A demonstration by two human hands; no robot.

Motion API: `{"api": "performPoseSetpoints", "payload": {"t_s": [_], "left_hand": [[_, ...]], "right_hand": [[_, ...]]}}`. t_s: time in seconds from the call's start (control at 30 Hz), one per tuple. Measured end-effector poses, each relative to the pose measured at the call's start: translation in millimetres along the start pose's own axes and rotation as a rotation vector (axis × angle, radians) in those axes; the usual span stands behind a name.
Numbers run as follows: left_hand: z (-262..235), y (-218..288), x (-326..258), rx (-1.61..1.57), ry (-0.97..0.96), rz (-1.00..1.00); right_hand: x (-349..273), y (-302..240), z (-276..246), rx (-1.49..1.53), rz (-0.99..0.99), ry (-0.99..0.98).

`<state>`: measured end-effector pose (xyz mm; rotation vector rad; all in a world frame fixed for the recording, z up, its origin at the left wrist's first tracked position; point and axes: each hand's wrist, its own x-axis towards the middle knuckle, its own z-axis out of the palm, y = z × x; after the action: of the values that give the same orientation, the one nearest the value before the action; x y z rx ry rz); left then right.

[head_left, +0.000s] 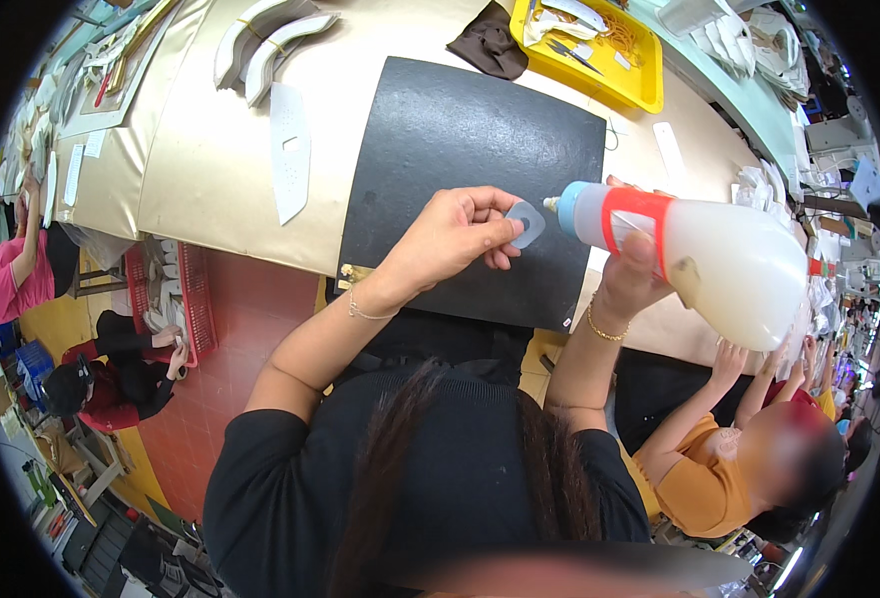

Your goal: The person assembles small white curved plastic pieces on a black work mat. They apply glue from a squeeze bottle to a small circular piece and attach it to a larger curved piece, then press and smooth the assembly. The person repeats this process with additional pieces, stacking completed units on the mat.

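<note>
Between the thumb and fingers of my left hand (460,234) is a small grey-blue flat piece (528,225) with a darker spot in its middle. My right hand (631,279) grips a translucent squeeze bottle (724,261) with a red band and a light blue cap. The bottle lies nearly on its side, and its nozzle points left, close to the flat piece; whether they touch I cannot tell. Both hands are above a black mat (460,140) on the table.
A yellow tray (649,85) at the far right holds scissors and rubber bands. Dark cloth (490,42) lies beside it. A white template (290,154) and banded curved pieces (265,45) lie to the left. A co-worker in orange (709,478) sits at my right.
</note>
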<state>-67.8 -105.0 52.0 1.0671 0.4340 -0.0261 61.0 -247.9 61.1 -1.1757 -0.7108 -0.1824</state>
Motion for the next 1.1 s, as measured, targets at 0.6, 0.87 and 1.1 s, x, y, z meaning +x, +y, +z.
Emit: {"api": "performPoseSetpoints", "payload": {"t_s": [0.6, 0.87, 1.1], "left_hand": [[-9.5, -10.5, 16.4, 0.087, 0.195, 0.159], [-27.4, -38.3, 47.2, 1.241, 0.545, 0.58], [-33.6, -46.4, 50.7, 1.228, 0.551, 0.62]], "right_hand": [[36.4, 6.6, -20.0, 0.674, 0.58, 0.354], [32.7, 10.1, -25.6, 1.164, 0.879, 0.217], [33.9, 5.4, -17.6, 1.128, 0.93, 0.21]]}}
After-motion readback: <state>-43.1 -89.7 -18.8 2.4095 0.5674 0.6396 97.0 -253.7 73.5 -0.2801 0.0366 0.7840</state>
